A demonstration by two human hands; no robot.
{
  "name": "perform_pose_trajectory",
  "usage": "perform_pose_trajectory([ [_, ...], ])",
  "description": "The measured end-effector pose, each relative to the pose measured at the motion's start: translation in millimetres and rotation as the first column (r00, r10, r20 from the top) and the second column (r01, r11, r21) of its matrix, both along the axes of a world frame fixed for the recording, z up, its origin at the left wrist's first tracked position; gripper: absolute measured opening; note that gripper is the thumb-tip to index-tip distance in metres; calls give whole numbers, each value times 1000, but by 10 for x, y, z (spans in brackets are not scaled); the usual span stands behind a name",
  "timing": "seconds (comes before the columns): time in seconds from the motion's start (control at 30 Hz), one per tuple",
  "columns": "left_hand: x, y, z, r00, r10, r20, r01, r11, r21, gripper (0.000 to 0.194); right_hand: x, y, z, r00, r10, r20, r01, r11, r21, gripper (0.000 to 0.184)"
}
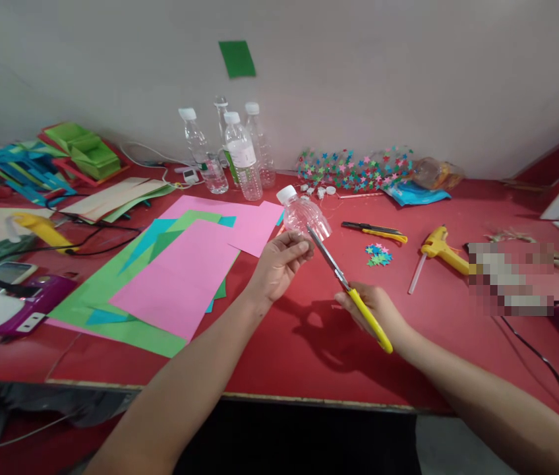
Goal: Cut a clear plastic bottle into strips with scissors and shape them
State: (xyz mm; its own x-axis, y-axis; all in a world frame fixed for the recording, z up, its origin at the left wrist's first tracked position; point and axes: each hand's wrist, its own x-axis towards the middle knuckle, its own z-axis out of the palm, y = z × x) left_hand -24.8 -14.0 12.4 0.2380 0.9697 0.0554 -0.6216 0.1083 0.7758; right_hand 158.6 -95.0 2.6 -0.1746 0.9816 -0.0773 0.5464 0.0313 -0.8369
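Note:
Pinched in the fingers of my left hand [283, 264] is the cut-off top of a clear plastic bottle [304, 216], its white cap still on and pointing up and left. My right hand [376, 305] is closed on a pair of scissors [358, 307] with yellow handles. The metal blades point up and left, and their tips reach the cut lower edge of the bottle top, close to my left fingertips. Whether the blades touch the plastic I cannot tell. Both hands are above the red table [279, 359].
Pink paper [180, 277] and green sheets lie left. Several bottles [242, 155] stand at the wall, beside a star-covered bottle [353, 168]. To the right are a cutter knife [376, 231], small paper stars [378, 254] and a yellow glue gun [442, 251]. Cables cross both sides.

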Motion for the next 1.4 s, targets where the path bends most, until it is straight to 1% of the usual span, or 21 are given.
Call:
perform_pose_trajectory([
  [0.1, 16, -10, -12, 1000, -5, -1, 5, 1000, -4, 26, 4, -13, 53, 998, 21, -54, -24, 999, -45, 54],
  [0.2, 41, -20, -31, 1000, -28, -9, 27, 1000, -13, 27, 14, -8, 74, 997, 32, -64, -34, 999, -39, 53],
  [0.4, 52, -28, -45, 1000, -18, -11, 18, 999, -31, 28, 11, 17, 7, 1000, 1, -1, -1, 999, 49, 56],
  [0.63, 36, -39, -46, 1000, -28, -11, 28, 999, -26, 24, 6, 34, 56, 1000, -10, 26, 10, 1000, 7, 53],
  [0.83, 20, -5, -43, 999, -44, -26, 42, 997, -57, 26, 71, 77, 89, 994, 22, 109, -26, 999, 35, 52],
  [0.97, 6, 7, -55, 998, -48, -50, 44, 996, -71, 27, 75, 66, 88, 994, 39, 102, -43, 999, 33, 53],
  [1.13, -21, 8, -29, 997, -43, -71, 42, 999, -18, 26, 86, 88, 45, 996, 31, 86, -35, 998, 48, 54],
  [1.23, -48, 20, -7, 995, -51, -84, 53, 998, 31, 33, 102, 121, 22, 996, 32, 89, -37, 998, 55, 55],
  [1.3, -58, 32, -8, 995, -59, -82, 62, 997, 38, 36, 109, 138, 20, 994, 26, 105, -33, 998, 60, 55],
  [1.4, -50, 49, -29, 998, -25, -49, 26, 999, 25, 32, 110, 149, 30, 992, 16, 128, -24, 998, 63, 55],
])
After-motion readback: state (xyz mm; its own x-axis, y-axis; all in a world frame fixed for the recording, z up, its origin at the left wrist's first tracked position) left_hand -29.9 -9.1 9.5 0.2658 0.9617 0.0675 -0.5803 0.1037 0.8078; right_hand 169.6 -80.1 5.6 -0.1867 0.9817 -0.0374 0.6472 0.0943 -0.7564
